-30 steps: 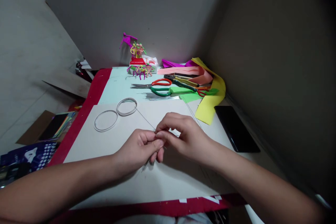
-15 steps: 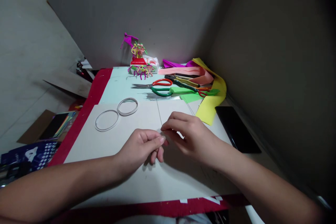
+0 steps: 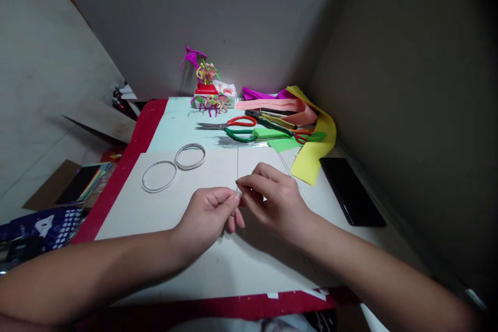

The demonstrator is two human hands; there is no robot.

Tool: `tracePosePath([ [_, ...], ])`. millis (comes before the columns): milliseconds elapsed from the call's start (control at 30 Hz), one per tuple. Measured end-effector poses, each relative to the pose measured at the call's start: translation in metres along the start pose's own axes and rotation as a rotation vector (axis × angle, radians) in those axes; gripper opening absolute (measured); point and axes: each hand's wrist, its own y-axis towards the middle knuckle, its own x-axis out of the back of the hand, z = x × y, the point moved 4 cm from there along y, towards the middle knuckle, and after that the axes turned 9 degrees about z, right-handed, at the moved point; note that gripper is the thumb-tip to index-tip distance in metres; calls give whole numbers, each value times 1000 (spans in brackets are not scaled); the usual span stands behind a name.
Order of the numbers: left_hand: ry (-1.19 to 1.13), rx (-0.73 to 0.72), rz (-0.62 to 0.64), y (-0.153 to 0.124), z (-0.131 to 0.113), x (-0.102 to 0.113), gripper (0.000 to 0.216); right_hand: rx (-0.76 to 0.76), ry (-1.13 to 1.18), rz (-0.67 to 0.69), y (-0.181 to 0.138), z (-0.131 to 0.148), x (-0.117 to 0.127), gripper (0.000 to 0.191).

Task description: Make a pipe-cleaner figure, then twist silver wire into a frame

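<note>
A thin wire (image 3: 238, 162) stands nearly upright in the view, running down into my fingers, with a short tip showing below them. My left hand (image 3: 212, 215) pinches it between thumb and forefinger, the other fingers curled loosely. Right beside it, my right hand (image 3: 274, 194) is closed in a pinch on the same wire, fingertips almost touching the left thumb. The exact spot where the fingers meet the wire is partly hidden. Both hands are above the pale board (image 3: 171, 280). Two coils of white cord or wire, one nearer (image 3: 158, 191) and one farther (image 3: 190, 168), lie to the left.
Scissors (image 3: 212, 126) with red and green handles lie behind, near pliers (image 3: 276, 125) and a bundle of thin wires (image 3: 233, 141). Yellow strip material (image 3: 307, 163) and a black phone (image 3: 352, 192) lie right. Small colourful figures (image 3: 208, 72) top a red-white box (image 3: 231, 98).
The wire has turned from leaning to nearly upright. Both hands have shifted slightly, the right one a little to the left, and still pinch together.
</note>
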Motion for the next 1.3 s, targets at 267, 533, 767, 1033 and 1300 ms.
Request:
tracePosePath([
  [267, -16, -65, -29, -1, 2, -6, 34, -49, 78, 51, 0, -4, -4, 17],
  [533, -205, 43, 118, 5, 7, -11, 30, -154, 306, 326, 15, -16, 8, 13],
  [767, -207, -2, 102, 3, 2, -3, 28, -369, 676, 464, 10, -35, 16, 21],
  [1033, -64, -6, 106, 0, 1, -8, 24, -384, 814, 427, 8, -24, 8, 18],
  [1300, 7, -121, 116, -3, 1, -11, 26, -495, 1062, 448, 6, -26, 0, 22],
])
